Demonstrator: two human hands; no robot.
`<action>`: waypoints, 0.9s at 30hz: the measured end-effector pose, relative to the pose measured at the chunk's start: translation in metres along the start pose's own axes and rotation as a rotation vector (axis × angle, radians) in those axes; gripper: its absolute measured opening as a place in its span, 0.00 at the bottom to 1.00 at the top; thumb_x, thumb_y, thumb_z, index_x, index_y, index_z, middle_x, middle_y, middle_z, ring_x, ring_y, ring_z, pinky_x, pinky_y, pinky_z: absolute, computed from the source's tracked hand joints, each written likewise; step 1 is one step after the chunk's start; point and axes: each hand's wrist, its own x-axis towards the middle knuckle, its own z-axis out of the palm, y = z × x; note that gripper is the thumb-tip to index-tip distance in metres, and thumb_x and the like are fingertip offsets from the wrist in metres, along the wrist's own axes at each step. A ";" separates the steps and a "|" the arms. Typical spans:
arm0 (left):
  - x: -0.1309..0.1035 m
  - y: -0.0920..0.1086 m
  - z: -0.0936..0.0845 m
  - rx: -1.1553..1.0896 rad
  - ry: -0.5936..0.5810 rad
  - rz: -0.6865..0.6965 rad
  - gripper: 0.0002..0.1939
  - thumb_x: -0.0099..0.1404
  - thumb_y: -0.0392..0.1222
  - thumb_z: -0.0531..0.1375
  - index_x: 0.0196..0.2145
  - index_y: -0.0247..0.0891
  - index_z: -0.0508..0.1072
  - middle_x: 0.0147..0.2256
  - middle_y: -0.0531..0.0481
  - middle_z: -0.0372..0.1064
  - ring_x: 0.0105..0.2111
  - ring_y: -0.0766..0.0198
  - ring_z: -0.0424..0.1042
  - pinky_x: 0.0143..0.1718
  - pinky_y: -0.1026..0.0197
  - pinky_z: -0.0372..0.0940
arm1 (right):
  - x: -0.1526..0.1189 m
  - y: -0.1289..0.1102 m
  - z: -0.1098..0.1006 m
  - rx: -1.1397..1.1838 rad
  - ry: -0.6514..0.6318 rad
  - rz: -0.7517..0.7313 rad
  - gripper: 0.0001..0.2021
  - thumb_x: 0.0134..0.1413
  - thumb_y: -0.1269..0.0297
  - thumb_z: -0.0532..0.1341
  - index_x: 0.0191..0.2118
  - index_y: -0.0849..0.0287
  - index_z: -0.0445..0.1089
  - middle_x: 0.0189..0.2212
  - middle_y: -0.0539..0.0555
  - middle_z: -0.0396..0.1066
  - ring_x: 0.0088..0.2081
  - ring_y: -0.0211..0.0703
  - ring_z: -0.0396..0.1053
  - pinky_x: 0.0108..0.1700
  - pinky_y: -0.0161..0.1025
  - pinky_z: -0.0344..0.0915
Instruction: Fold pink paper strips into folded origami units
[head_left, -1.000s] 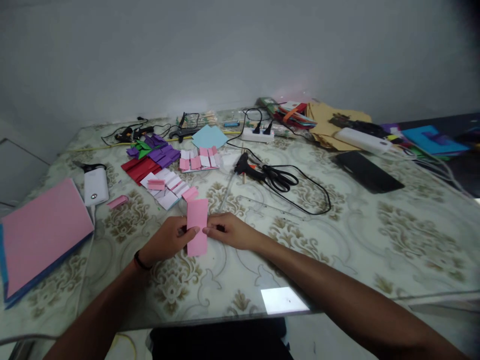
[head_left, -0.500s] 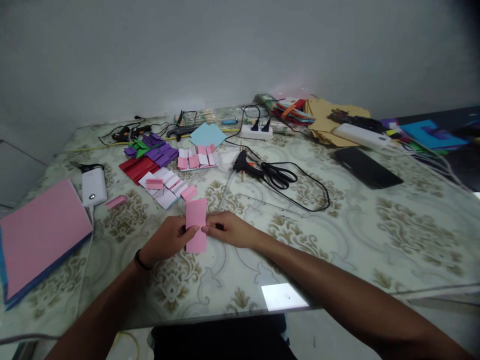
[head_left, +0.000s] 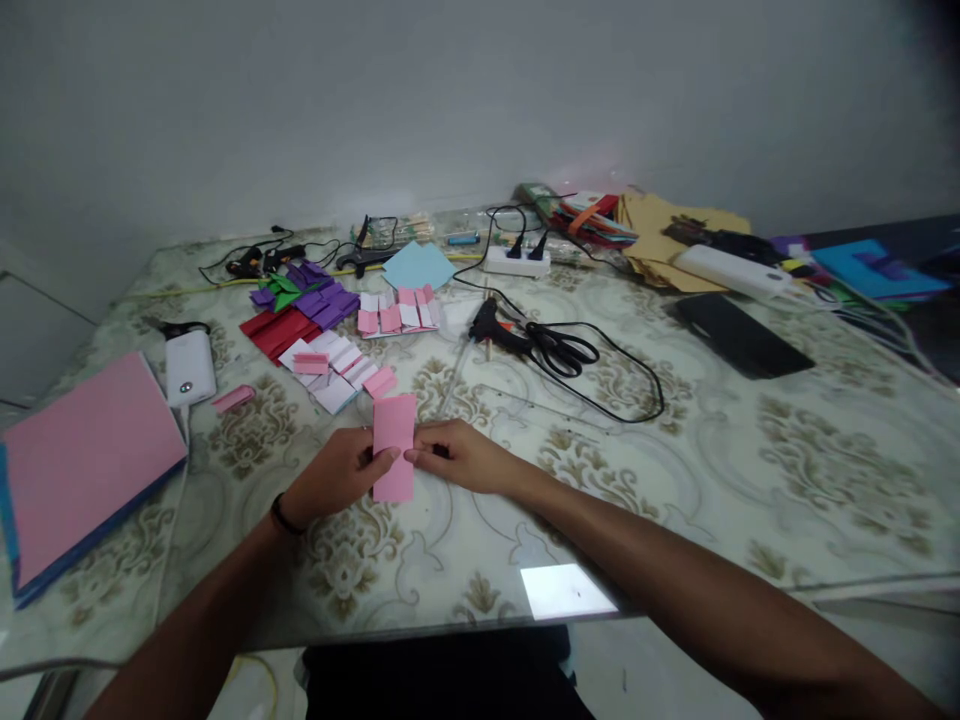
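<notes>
A narrow upright piece of pink paper point(head_left: 394, 425) is held between both hands, just above the patterned table. My left hand point(head_left: 341, 475) pinches its left edge, thumb on the front face and fingers out of sight behind. On the opposite edge, my right hand point(head_left: 457, 455) grips the paper with the thumb at the side; its curled fingers are partly hidden. Just beyond the paper lie folded pink and white strips point(head_left: 334, 370). Behind those are more pink and white folded pieces point(head_left: 397, 312).
Left are a pink paper stack point(head_left: 90, 460), a white power bank point(head_left: 189, 368) and a small pink piece point(head_left: 234, 398). Beyond my right hand lie a black glue gun point(head_left: 495, 325), scissors point(head_left: 562, 348) and a ruler point(head_left: 540, 410). A power strip point(head_left: 517, 262) stands behind; a black phone-like slab point(head_left: 742, 335) lies right.
Both hands keep the same hold on the pink paper. The whole view has shifted very slightly; nothing on the table has visibly moved.
</notes>
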 end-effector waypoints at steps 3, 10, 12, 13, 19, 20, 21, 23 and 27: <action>0.000 0.000 0.000 -0.006 -0.010 0.000 0.20 0.70 0.50 0.53 0.29 0.33 0.73 0.24 0.52 0.65 0.24 0.67 0.61 0.26 0.63 0.50 | 0.000 0.000 0.000 0.001 -0.001 0.002 0.22 0.66 0.49 0.59 0.26 0.60 0.61 0.23 0.46 0.55 0.27 0.35 0.54 0.30 0.33 0.52; 0.000 0.001 -0.001 0.016 -0.002 0.011 0.20 0.70 0.49 0.54 0.27 0.33 0.72 0.22 0.53 0.63 0.23 0.68 0.60 0.25 0.64 0.49 | -0.001 0.001 0.000 0.013 0.000 0.017 0.22 0.66 0.50 0.59 0.27 0.61 0.62 0.24 0.46 0.55 0.26 0.34 0.54 0.30 0.33 0.52; -0.001 0.001 0.000 0.012 -0.003 0.016 0.20 0.70 0.49 0.54 0.27 0.33 0.73 0.22 0.53 0.63 0.23 0.68 0.60 0.25 0.64 0.49 | -0.001 0.001 0.001 0.016 -0.003 0.019 0.21 0.66 0.50 0.60 0.27 0.61 0.62 0.24 0.46 0.55 0.26 0.34 0.54 0.29 0.32 0.52; -0.001 0.001 0.000 0.012 -0.002 0.017 0.20 0.70 0.49 0.54 0.27 0.33 0.73 0.22 0.53 0.63 0.23 0.68 0.60 0.25 0.64 0.49 | -0.001 0.001 0.001 0.015 -0.004 0.019 0.21 0.66 0.50 0.60 0.27 0.61 0.62 0.23 0.46 0.55 0.26 0.34 0.54 0.30 0.32 0.52; 0.000 0.002 -0.001 0.017 -0.007 0.018 0.20 0.70 0.49 0.54 0.28 0.32 0.74 0.22 0.53 0.65 0.23 0.67 0.61 0.26 0.64 0.50 | 0.000 0.001 0.001 0.001 -0.001 0.007 0.21 0.66 0.51 0.60 0.26 0.61 0.62 0.24 0.46 0.56 0.27 0.34 0.54 0.30 0.32 0.52; 0.000 0.002 -0.001 0.016 -0.009 0.022 0.20 0.70 0.49 0.54 0.29 0.32 0.75 0.22 0.53 0.65 0.23 0.67 0.61 0.26 0.64 0.50 | 0.000 0.001 0.001 0.003 0.000 0.008 0.21 0.66 0.50 0.59 0.27 0.61 0.62 0.24 0.46 0.56 0.27 0.34 0.54 0.30 0.32 0.52; 0.000 0.002 -0.001 0.018 -0.008 0.026 0.20 0.70 0.49 0.54 0.29 0.32 0.75 0.23 0.52 0.66 0.23 0.67 0.61 0.26 0.63 0.51 | 0.000 0.001 0.000 0.005 0.000 0.010 0.22 0.66 0.50 0.59 0.27 0.61 0.62 0.24 0.46 0.56 0.26 0.34 0.54 0.30 0.32 0.52; 0.000 0.001 -0.001 0.020 -0.003 0.022 0.20 0.70 0.49 0.54 0.29 0.32 0.75 0.23 0.52 0.66 0.23 0.67 0.61 0.26 0.63 0.51 | -0.001 0.001 0.000 0.004 0.001 0.014 0.22 0.66 0.49 0.59 0.27 0.61 0.62 0.24 0.46 0.56 0.27 0.34 0.54 0.30 0.32 0.52; 0.000 0.000 0.000 0.013 -0.012 0.007 0.19 0.70 0.49 0.54 0.31 0.32 0.76 0.24 0.51 0.67 0.24 0.66 0.62 0.26 0.63 0.51 | -0.001 0.001 0.001 0.002 0.001 0.019 0.23 0.66 0.48 0.59 0.26 0.61 0.62 0.24 0.46 0.56 0.27 0.34 0.54 0.30 0.33 0.52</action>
